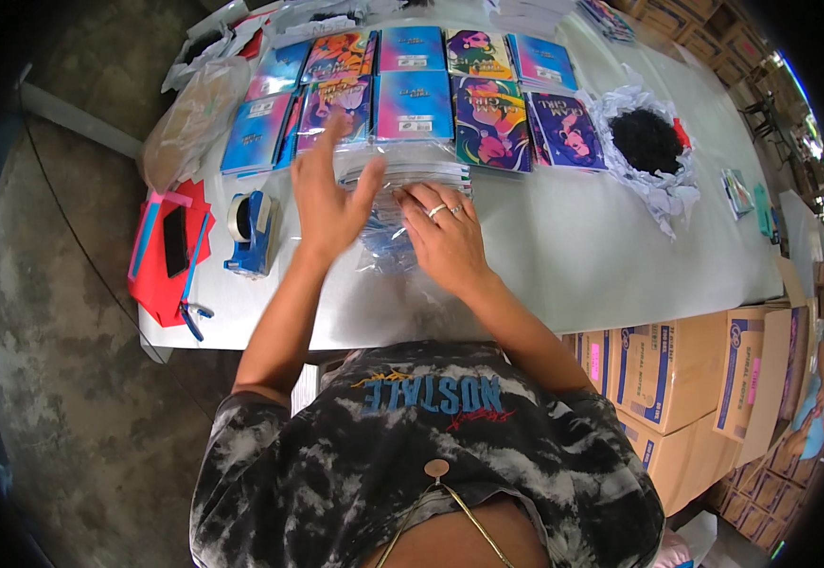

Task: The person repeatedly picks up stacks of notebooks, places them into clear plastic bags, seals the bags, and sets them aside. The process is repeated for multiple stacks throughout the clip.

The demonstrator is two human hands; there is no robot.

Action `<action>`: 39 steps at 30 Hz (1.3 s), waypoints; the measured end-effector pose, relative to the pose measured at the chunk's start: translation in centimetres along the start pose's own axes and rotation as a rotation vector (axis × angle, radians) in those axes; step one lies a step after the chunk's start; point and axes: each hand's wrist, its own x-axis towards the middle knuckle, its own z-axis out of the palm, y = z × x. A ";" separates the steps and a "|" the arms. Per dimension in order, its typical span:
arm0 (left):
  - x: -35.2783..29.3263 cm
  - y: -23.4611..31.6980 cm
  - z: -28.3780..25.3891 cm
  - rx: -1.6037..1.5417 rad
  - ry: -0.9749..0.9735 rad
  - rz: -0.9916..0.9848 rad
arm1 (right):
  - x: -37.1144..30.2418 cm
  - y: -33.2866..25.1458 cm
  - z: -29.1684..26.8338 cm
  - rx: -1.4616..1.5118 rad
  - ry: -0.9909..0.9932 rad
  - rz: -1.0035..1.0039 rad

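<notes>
A stack of notebooks (pixel 402 176) in clear plastic lies in front of me, page edges showing and loose film crumpled at its near side. My right hand (pixel 445 235), with rings on it, bends its fingers together over the near right part of this stack and grips the wrapping. Raised at the left of the stack is my left hand (pixel 328 201), thumb and fingers apart, holding nothing. Beyond the hands, notebooks with colourful illustrated covers (pixel 492 123) and blue-pink covers (pixel 412 104) stand in two rows of piles.
At left sit a blue tape dispenser (pixel 251 234), a dark phone (pixel 175 241) on red sheets (pixel 156 295), scissors (pixel 194 322) and a plastic bag (pixel 194 123). Crumpled paper holding black material (pixel 646 142) is at right. Cardboard boxes (pixel 667 369) stand beside the white table (pixel 573 275).
</notes>
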 end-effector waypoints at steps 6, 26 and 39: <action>3.7 0.7 0.5 -0.228 -0.545 -0.167 | 0.1 0.8 1.1 0.244 0.278 0.113; -11.2 -22.9 -15.8 -0.160 -0.445 -1.295 | -1.0 1.6 2.7 0.203 0.313 -0.022; -15.2 -20.4 -15.2 0.322 0.466 -0.841 | -0.9 1.7 2.9 0.204 0.315 -0.030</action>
